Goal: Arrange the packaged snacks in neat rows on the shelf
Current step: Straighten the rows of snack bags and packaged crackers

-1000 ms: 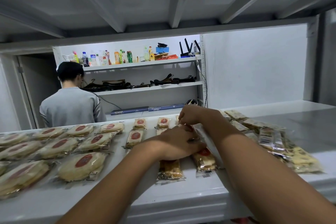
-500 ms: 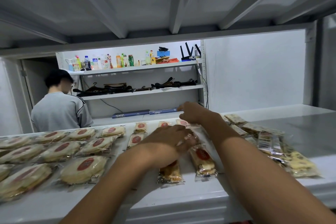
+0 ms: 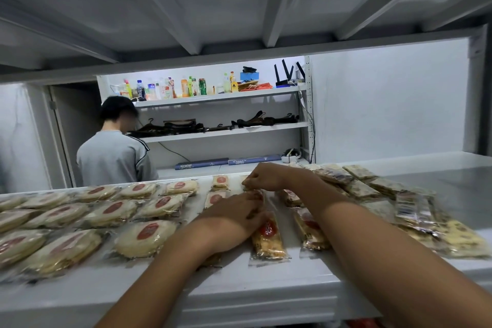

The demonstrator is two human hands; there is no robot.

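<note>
- Left hand (image 3: 234, 212) rests on the long snack pack (image 3: 267, 238), whose long axis runs front to back; grip unclear.
- Right hand (image 3: 266, 177), farther back on the shelf (image 3: 266, 290), pinches a small pack (image 3: 245, 189).

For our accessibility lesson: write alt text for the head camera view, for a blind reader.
Two hands straighten long snack packets on a shelf: the left hand rests on one, the right hand pinches another farther back. Round snacks lie in rows at left; a loose pile at right.
</note>
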